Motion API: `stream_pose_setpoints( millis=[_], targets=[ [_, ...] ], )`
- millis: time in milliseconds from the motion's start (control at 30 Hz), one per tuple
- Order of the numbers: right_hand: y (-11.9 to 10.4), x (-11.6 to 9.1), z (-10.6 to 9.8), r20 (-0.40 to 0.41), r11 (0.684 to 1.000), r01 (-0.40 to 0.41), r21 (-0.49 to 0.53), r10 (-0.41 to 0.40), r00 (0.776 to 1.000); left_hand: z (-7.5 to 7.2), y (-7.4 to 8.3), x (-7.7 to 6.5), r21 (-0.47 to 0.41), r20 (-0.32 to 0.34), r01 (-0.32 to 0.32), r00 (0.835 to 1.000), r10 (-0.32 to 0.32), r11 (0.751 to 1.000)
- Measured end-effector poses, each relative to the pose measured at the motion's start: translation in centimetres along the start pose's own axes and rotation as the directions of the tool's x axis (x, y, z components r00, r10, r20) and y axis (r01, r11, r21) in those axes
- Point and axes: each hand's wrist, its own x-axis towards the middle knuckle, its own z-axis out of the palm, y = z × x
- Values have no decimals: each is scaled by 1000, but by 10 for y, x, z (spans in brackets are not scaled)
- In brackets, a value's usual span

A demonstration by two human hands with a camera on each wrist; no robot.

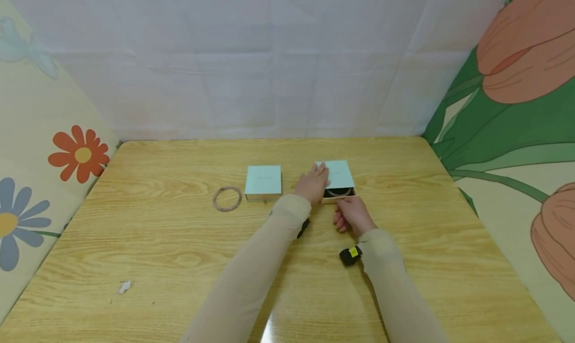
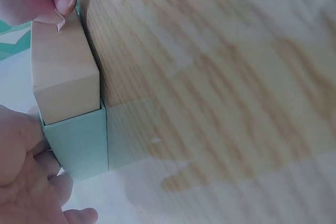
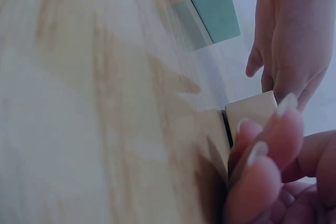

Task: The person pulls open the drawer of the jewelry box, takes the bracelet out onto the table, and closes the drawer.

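Observation:
At the right of the two mint boxes, a mint box sleeve (image 1: 339,172) has its cream drawer (image 2: 65,51) partly out toward me. A ring-shaped bangle (image 1: 338,193) shows on the drawer's dark lining, its far part hidden under the sleeve. My left hand (image 1: 311,184) presses on the sleeve's left top, fingers fairly straight. Two fingers of my right hand (image 1: 354,214) pinch a small ribbon tab (image 2: 60,23) on the drawer's front. In the right wrist view the right fingers (image 3: 257,182) cover most of the drawer front.
A second mint box (image 1: 263,180), closed, stands left of my left hand. Beside it lies a brownish bangle (image 1: 226,198) on the wooden table (image 1: 179,263). A whitish patch (image 1: 125,286) marks the front left. White cloth hangs behind the table.

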Motion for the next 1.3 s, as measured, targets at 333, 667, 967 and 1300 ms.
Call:
stream_pose_setpoints(
  millis=[333,667,967,1300],
  targets=[
    [0,-3,1,2,1000,-12,-15,12,1000,0,0,0,11,5,11,1000,-11,1000],
    [3,-6,0,-9,1000,-17,-11,17,1000,1,2,0,26,4,7,1000,-7,1000],
    [4,-10,1,-16,1000,-24,-15,24,1000,1,2,-1,42,5,1,1000,-1,999],
    [4,-11,1,-6,1000,-7,-27,7,1000,2,-1,1,15,-4,1,1000,-1,1000]
  ],
)
